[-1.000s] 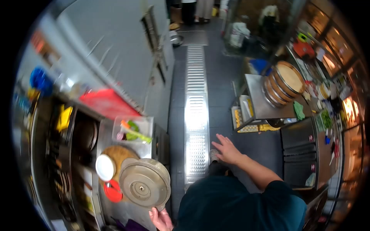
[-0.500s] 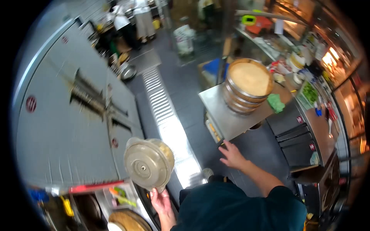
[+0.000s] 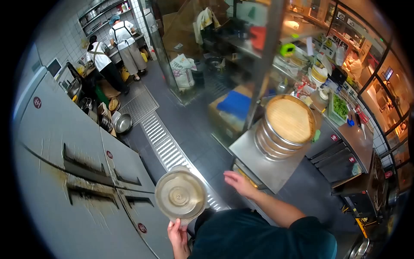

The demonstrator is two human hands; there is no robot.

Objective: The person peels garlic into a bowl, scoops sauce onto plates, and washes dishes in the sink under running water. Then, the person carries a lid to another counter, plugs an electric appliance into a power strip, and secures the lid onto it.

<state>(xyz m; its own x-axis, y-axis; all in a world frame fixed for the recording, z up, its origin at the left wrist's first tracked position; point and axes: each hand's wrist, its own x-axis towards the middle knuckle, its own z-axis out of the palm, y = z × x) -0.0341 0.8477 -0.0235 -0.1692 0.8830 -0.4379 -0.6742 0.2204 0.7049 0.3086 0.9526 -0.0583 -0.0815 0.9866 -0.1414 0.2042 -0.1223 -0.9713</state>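
My left hand grips the near rim of a round lidded container, thumb on top. Its pale lid has a raised ring and a small centre knob, and hides whatever is inside. To the right of the container, apart from it, my right hand is held out in the air with its fingers stretched. Just beyond that hand stands a steel table bearing a stack of round steamers topped with a woven bamboo lid.
Tall steel fridges line the left. A drain grate runs along the dark floor, with a metal bowl beside it. Two people work at the back. A glass partition and counter stand right.
The view has shifted and turned, and the worktop at lower left has gone out of sight. The container's lid now faces up more squarely. My right hand is nearer the container.
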